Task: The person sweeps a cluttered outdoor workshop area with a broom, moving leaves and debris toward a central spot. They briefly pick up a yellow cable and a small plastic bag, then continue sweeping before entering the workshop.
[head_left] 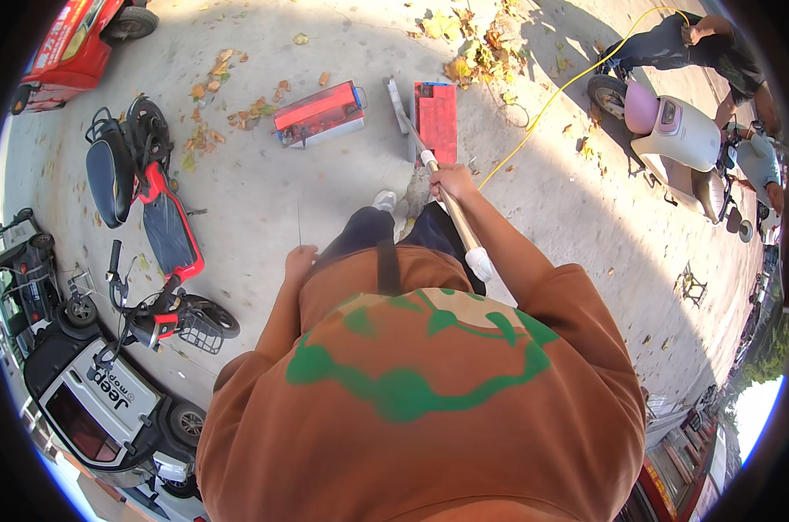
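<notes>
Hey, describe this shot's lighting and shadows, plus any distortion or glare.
In the head view, sunlight brightens the concrete ground at right, beyond a diagonal shadow edge; a white patch near the lower right rim looks blown out; fisheye distortion bends outlines within a black border.

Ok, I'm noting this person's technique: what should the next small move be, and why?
Probably bring the left hand onto the long-handled tool: only the right hand grips it, and its far end appears close beside the right-hand red box.
</notes>
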A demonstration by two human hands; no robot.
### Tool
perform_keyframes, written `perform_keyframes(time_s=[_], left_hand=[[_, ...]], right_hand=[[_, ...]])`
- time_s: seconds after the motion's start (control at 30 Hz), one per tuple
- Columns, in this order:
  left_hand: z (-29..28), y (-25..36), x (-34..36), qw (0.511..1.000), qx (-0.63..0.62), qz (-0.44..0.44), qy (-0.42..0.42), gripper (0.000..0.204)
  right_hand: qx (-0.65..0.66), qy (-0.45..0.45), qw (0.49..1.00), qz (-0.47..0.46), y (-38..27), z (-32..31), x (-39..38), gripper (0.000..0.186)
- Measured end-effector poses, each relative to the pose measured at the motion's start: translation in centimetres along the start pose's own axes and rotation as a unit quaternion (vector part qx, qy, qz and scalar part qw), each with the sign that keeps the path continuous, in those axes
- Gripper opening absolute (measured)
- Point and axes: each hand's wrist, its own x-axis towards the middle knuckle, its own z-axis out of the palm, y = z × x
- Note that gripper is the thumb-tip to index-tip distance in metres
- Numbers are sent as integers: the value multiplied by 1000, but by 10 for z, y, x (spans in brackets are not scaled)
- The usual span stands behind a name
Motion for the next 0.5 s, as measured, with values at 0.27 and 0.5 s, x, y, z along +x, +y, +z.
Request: perform_keyframes(time_s=[0.27,0.5], left_hand=[[-22,7,5,999,-9,-11,-34,28],[-16,26,24,994,56,0,-94,34]], right_hand=[[149,24,984,-96,-28,-22,-63,67],[183,132,970,-86,29,-32,-220,60]])
